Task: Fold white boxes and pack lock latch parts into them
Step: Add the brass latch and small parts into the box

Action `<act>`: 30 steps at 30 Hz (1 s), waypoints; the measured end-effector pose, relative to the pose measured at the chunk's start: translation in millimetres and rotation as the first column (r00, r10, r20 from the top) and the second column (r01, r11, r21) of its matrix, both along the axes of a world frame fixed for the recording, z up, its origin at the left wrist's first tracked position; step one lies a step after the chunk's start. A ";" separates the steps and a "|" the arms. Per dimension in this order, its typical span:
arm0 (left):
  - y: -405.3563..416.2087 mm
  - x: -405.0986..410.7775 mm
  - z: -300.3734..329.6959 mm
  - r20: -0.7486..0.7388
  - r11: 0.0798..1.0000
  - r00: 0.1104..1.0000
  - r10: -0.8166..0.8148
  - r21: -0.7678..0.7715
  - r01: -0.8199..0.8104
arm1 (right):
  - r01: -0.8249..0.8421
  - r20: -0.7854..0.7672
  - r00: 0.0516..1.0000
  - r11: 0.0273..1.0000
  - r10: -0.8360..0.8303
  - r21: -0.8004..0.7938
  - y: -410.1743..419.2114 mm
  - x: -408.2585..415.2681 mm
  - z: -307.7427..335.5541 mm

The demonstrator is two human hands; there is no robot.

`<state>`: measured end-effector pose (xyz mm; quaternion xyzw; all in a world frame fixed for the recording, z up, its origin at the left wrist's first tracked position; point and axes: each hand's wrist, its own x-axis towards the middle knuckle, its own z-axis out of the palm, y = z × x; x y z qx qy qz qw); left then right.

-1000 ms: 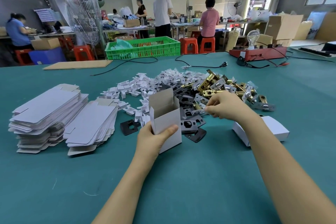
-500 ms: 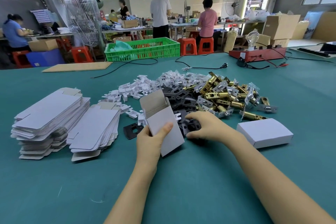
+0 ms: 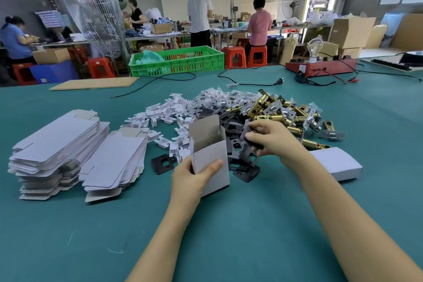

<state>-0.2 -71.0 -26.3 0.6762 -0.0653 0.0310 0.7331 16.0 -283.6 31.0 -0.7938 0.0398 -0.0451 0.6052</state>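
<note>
- Gripping the white box [image 3: 211, 158] near its lower half, the left hand [image 3: 194, 181] holds it upright on the green tabletop [image 3: 229, 236], thumb across the front face, top flap standing open
- The right hand [image 3: 272, 142] is just to the right of the box, its fingers [image 3: 253, 138] curled round dark plate parts [image 3: 248, 155] lifted off the heap
- More black plates [image 3: 162, 163] lie flat around the base of the box
- The pile of brass latch bolts [image 3: 286, 114] and bagged small parts [image 3: 217, 98] sits behind the hands
- White plastic inserts [image 3: 160, 114] are scattered to the left of that pile
- Two stacks of flat box blanks [image 3: 57, 146] rest at far left
- A closed white box [image 3: 336, 162] lies beside the right forearm
</note>
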 end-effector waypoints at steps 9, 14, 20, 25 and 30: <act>-4.6 -5.6 0.5 0.051 0.983 0.988 -0.143 0.125 0.136 | 0.092 -0.104 0.993 0.945 -0.062 0.313 -8.1 -11.4 38.4; -5.5 -7.1 1.3 0.012 0.983 0.989 -0.145 0.112 0.143 | 0.142 0.014 0.989 0.976 -0.146 0.167 -12.4 -17.4 49.9; -5.0 -6.1 0.7 0.008 0.983 0.988 -0.152 0.106 0.151 | 0.140 0.051 0.986 0.952 -0.160 0.272 -13.1 -23.3 53.7; -4.9 -4.8 -0.3 -0.010 0.983 0.990 -0.144 0.117 0.144 | 0.164 -0.029 0.985 0.894 -0.167 0.416 -15.0 -20.0 53.4; -5.1 -4.7 -0.5 -0.001 0.983 0.990 -0.142 0.120 0.141 | 0.063 -0.066 0.998 0.729 -0.025 0.681 -22.5 -18.3 51.1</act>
